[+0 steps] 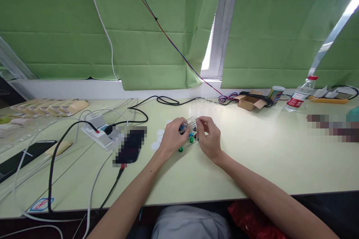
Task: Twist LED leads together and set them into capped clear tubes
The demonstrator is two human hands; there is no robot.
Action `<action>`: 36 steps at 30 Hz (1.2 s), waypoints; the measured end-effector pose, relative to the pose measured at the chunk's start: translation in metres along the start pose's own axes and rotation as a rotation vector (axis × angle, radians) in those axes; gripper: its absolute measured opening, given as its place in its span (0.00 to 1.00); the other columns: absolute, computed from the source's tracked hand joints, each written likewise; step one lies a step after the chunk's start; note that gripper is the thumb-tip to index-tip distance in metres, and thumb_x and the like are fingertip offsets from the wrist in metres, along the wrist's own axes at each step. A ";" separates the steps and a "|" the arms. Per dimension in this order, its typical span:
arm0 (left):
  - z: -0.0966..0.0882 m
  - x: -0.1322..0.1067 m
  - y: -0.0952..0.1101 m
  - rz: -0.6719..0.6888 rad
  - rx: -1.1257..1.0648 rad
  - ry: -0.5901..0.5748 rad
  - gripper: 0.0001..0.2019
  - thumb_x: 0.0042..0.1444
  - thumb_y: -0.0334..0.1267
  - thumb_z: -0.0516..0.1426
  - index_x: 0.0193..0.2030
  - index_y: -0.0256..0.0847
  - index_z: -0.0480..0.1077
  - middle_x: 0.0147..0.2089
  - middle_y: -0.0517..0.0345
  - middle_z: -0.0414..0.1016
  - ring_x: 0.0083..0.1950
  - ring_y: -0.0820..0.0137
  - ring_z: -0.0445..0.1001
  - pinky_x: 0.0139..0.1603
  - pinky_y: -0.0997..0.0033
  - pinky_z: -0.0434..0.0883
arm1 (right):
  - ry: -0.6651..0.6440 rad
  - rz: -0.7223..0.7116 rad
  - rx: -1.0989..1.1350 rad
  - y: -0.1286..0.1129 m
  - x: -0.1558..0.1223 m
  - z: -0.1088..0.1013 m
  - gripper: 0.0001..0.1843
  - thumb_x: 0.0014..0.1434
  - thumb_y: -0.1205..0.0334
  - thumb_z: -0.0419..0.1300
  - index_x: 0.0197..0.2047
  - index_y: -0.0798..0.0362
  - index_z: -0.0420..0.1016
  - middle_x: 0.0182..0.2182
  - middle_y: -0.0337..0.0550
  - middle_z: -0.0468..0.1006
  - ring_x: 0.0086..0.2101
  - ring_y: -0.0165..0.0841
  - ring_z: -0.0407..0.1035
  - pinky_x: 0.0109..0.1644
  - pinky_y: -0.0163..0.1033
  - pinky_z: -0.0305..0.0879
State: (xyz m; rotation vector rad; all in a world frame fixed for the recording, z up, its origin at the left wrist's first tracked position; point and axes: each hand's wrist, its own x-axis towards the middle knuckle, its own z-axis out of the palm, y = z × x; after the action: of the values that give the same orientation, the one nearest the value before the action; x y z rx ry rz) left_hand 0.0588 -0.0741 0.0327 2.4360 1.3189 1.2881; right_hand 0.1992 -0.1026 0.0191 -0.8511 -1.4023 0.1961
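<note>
My left hand (171,135) and my right hand (209,137) meet at the middle of the pale green table (252,157). Together they grip a small clear tube (190,123) that lies tilted between the fingertips, with something blue inside its left end. Both hands have their fingers curled round it. Small green beads (181,149) and other coloured bits lie on the table right under the hands. Flat white round caps (157,140) sit just left of my left hand. Taller clear tubes (200,108) stand behind the hands.
A white power strip (97,134) with black and white cables lies at left, beside a dark phone (130,149). Another phone (22,157) lies far left. A cardboard box (248,101), a can (276,93) and a water bottle (300,95) stand at back right.
</note>
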 end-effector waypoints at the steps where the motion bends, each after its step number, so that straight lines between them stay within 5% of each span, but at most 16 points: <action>1: 0.000 0.000 0.000 0.009 -0.001 0.001 0.02 0.55 0.37 0.54 0.33 0.42 0.66 0.30 0.60 0.70 0.31 0.71 0.65 0.34 0.71 0.63 | 0.011 0.002 0.001 -0.001 0.000 0.000 0.06 0.66 0.60 0.52 0.40 0.52 0.68 0.29 0.39 0.73 0.26 0.27 0.67 0.29 0.34 0.68; 26: -0.002 0.000 0.005 0.001 -0.047 0.057 0.07 0.58 0.42 0.54 0.35 0.42 0.68 0.32 0.60 0.72 0.32 0.71 0.67 0.36 0.71 0.65 | 0.059 -0.027 0.059 0.001 -0.003 0.001 0.06 0.66 0.60 0.52 0.41 0.51 0.68 0.28 0.39 0.73 0.26 0.28 0.69 0.27 0.35 0.67; 36: -0.007 0.005 0.007 -0.207 -0.385 0.086 0.10 0.55 0.46 0.58 0.34 0.41 0.69 0.29 0.62 0.70 0.29 0.74 0.64 0.33 0.73 0.64 | -0.006 -0.008 0.027 -0.003 -0.003 0.000 0.06 0.65 0.61 0.52 0.44 0.51 0.66 0.30 0.38 0.72 0.26 0.27 0.67 0.28 0.33 0.66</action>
State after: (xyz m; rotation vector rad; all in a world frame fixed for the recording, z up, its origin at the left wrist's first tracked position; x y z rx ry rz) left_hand 0.0598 -0.0772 0.0436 1.9549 1.1732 1.4463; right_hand 0.1971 -0.1065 0.0190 -0.8229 -1.4052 0.2115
